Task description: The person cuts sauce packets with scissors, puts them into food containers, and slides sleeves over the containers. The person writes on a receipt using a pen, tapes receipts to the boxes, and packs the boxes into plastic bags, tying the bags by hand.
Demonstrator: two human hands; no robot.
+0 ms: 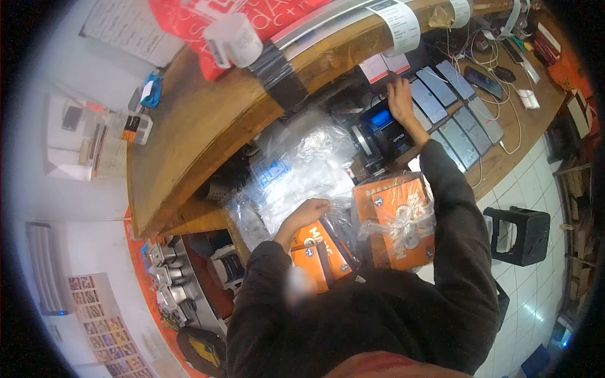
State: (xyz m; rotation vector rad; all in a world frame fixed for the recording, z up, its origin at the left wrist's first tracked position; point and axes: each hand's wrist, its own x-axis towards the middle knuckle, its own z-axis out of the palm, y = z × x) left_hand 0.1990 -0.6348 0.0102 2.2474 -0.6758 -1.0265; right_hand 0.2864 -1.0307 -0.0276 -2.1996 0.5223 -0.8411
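Observation:
My left hand [305,215] is closed at the edge of a clear plastic bag [340,227], over an orange box [322,252] held near my body. My right hand [401,101] reaches out past a small black printer [392,140] with a lit blue panel. Its fingers bend down beside a dark edge and a pink-and-white paper [375,68]; what the fingertips pinch is too small to tell. Between my arms sits a second set of orange boxes [403,220], wrapped in clear plastic with a knot on top.
Several phones [432,97] lie in rows on the wooden counter, with tangled white cables [482,53] beyond. Crumpled clear plastic bags [309,151] fill the space at left. A raised wooden ledge [208,120] curves around it. A black stool [520,236] stands on the tiled floor.

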